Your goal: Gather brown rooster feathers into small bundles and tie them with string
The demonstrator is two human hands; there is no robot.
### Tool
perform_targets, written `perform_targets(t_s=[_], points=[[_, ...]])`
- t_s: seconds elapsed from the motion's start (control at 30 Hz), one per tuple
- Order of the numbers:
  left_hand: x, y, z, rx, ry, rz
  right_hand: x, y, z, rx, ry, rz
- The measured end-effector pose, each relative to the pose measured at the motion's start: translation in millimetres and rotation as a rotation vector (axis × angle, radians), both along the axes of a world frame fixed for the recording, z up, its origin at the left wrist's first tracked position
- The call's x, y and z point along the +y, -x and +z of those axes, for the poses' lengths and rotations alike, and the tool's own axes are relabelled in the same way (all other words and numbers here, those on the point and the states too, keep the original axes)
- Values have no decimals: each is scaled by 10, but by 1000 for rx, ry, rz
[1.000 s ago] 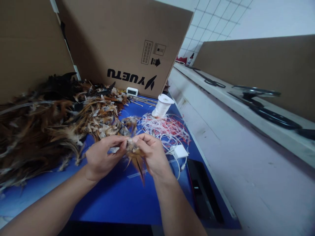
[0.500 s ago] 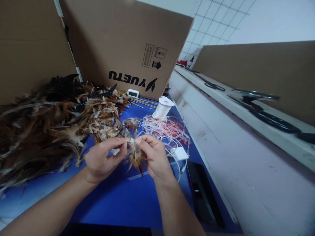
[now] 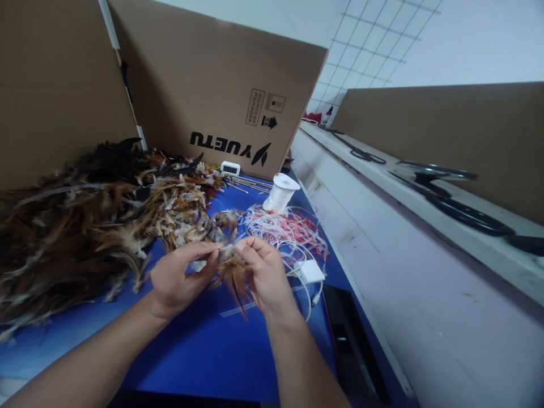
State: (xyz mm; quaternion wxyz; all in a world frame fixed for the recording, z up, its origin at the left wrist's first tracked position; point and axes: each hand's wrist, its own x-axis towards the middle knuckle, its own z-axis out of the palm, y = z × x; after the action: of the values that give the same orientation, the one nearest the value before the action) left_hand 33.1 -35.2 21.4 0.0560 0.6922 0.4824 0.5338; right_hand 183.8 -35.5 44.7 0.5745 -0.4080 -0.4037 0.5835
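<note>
Between my two hands hangs a small bunch of brown and black feathers [image 3: 234,277], its pale fluffy ends up and its tips down. My left hand [image 3: 181,277] pinches the pale end from the left between thumb and forefinger. From the right, my right hand [image 3: 266,272] grips the same end with thumb and fingers. Any thread at the pinch is too small to make out. Just behind the fingers lie a few more mottled feathers [image 3: 225,222] on the blue table [image 3: 191,345].
A large heap of feathers [image 3: 68,238] covers the left side. Behind stands a cardboard box [image 3: 178,73]. To the right are a white spool [image 3: 280,192], tangled white and red strands [image 3: 293,229], a white adapter [image 3: 311,272] and a black flat object [image 3: 355,345]. Scissors [image 3: 368,156] lie on the ledge.
Both hands stay at about the same spot, still pinching. The hanging feathers have swung and spread slightly, their tips now lower. The camera view has tilted a little.
</note>
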Motion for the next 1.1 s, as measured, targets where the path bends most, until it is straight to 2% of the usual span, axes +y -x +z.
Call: perform_targets(t_s=[0.1, 0.23, 0.37, 0.5, 0.67, 0.77, 0.87, 0.97, 1.1], points=[[1, 2, -16, -58, 20, -12, -2, 4, -16, 24, -12, 8], [25, 4, -106, -144, -66, 22, 1, 8, -25, 74, -31, 24], [58, -15, -181, -255, -67, -86, 11, 5, -16, 88, -18, 21], [98, -53, -114, -450, 119, -201, 21, 4, -19, 99, 26, 29], [155, -76, 6, -638, 334, -285, 30, 21, -32, 83, 50, 34], [183, -79, 25, -777, 432, -371, 36, 26, -43, 77, 66, 33], [202, -81, 31, -957, 610, -446, 49, 17, -67, 50, 74, 46], [222, -74, 38, -1071, 782, -446, 69, 6, -101, -49, 61, 31], [255, -57, 21, -1151, 890, -431, 81, 13, -134, -204, -38, 5]])
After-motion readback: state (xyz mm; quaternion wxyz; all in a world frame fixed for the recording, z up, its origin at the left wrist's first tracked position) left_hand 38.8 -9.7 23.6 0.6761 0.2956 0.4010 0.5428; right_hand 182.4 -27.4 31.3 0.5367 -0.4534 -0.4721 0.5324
